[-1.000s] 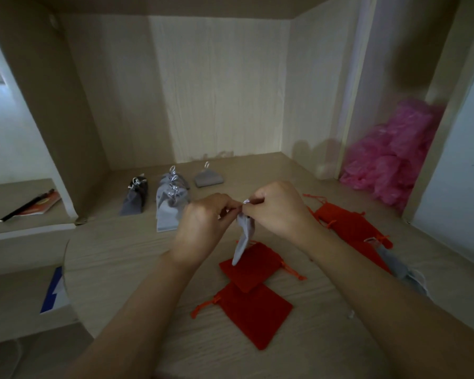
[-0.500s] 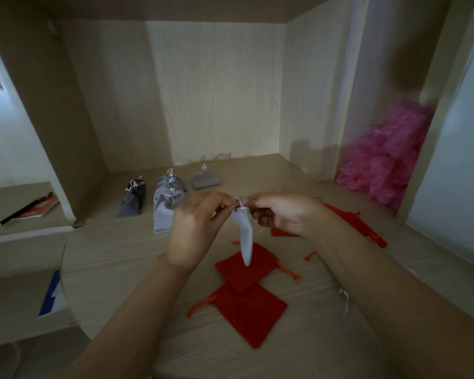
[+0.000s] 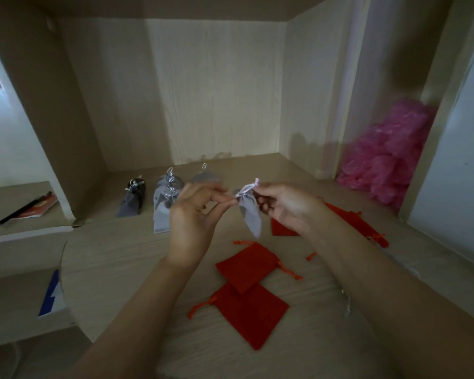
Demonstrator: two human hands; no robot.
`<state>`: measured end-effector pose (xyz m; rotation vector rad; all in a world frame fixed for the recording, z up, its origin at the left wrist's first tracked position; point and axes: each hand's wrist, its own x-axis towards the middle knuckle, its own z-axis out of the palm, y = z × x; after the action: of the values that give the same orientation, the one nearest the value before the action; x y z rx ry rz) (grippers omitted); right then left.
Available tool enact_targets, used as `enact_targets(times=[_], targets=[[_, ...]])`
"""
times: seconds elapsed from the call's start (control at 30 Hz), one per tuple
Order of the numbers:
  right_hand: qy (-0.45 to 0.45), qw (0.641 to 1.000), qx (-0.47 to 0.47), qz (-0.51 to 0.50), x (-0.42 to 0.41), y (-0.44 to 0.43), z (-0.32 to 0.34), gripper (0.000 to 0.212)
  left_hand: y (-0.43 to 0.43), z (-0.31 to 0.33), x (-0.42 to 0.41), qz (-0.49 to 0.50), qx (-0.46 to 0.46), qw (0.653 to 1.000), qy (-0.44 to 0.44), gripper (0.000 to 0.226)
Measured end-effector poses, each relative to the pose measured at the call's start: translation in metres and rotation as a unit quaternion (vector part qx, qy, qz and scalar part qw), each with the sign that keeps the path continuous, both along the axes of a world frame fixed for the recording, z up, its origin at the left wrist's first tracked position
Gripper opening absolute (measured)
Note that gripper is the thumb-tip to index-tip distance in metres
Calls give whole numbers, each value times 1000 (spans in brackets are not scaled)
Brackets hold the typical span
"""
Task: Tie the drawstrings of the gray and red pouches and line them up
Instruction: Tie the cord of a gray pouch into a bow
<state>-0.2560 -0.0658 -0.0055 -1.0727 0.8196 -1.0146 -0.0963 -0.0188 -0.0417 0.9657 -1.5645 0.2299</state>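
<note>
**A:** Where do we find the pouch in the head view?

**B:** We see the light-gray fabric pouch [image 3: 251,217] held in the air above the pale wooden bench [image 3: 115,255], between both hands. Its gathered neck is on top and its body hangs down to a point.

**A:** And the grip on each side?

**B:** On our left hand [image 3: 195,217] the grip is pressed together. Thumb and forefinger pinch the pouch at its neck, and the other fingers spread upward. Our right hand [image 3: 285,206] pinches the pale drawstring [image 3: 245,188] at the top of the neck, with its lower fingers curled. Blur keeps us from telling how the cord runs.

**A:** What do we see lying below?

**B:** Two flat red fabric pouches [image 3: 246,266] with orange cords lie on the bench near us, one overlapping the other. Further red fabric pouches [image 3: 350,220] lie partly hidden under the right forearm.

**A:** And farther back?

**B:** We see a row of tied gray fabric pouches [image 3: 164,203] near the back wall, with the darkest at its left end. A heap of crumpled pink plastic [image 3: 389,160] fills the niche at the far right. A dark pen [image 3: 25,209] lies on the lower shelf at the left.
</note>
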Motion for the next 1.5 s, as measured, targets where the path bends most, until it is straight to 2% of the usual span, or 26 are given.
enact_targets(times=[0.1,0.2,0.27,0.37,0.6,0.83,0.93,1.03,1.1,1.13,1.27,1.33,1.4,1.5], targets=[[-33,999,-15,-37,0,-3,-3,24,2,2,-8,-40,73,991,106,7],[-43,995,-87,-19,3,2,-6,22,2,5,-10,-100,156,955,231,8],[-23,990,-141,-16,1,4,-5,17,1,5,-7,-139,177,936,272,6],[17,982,-190,-14,-3,6,-1,7,0,7,-4,-172,189,925,281,6],[118,961,-250,3,2,4,-3,12,0,8,-2,-193,190,921,282,15],[146,953,-263,-43,6,4,-4,6,-3,7,1,-197,218,905,306,14],[148,951,-263,-66,6,3,-6,16,-4,7,3,-215,239,889,327,17],[129,951,-265,-94,5,4,-5,21,-3,8,2,-280,284,847,352,17],[114,951,-263,-112,4,5,-5,22,-1,8,0,-329,326,820,336,18],[111,951,-263,-118,4,5,-5,22,0,8,-1,-337,339,817,322,20],[121,951,-260,-113,5,4,-6,23,-4,5,0,-259,342,844,323,10],[132,948,-266,-110,6,2,-6,24,-6,4,3,-236,346,839,348,6],[140,945,-276,-108,7,1,-6,25,-7,3,5,-248,372,821,355,4],[148,940,-290,-102,7,1,-7,22,-5,5,5,-310,416,770,371,5]])
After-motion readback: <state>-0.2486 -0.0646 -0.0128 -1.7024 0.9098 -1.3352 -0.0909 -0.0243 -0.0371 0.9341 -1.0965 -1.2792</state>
